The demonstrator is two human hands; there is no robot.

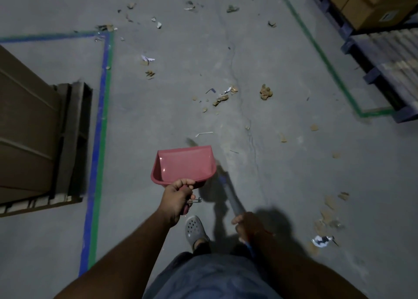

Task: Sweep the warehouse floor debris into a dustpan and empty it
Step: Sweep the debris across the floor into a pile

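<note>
Cardboard boxes point(371, 2) on blue pallet point(382, 72); floor tape point(99, 140).

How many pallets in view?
3: a wooden pallet at left under the brown load, two blue pallets at right, one under cardboard boxes, one nearer. Others may be off-frame.

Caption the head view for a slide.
Left hand holds an empty pink dustpan, right hand a broom, debris scattered ahead.

Pink dustpan point(184, 164) at 6 o'clock, grey floor point(294, 174). Blue-green tape line point(99, 140) at 9 o'clock, tan debris point(266, 91) scattered toward 12.
</note>
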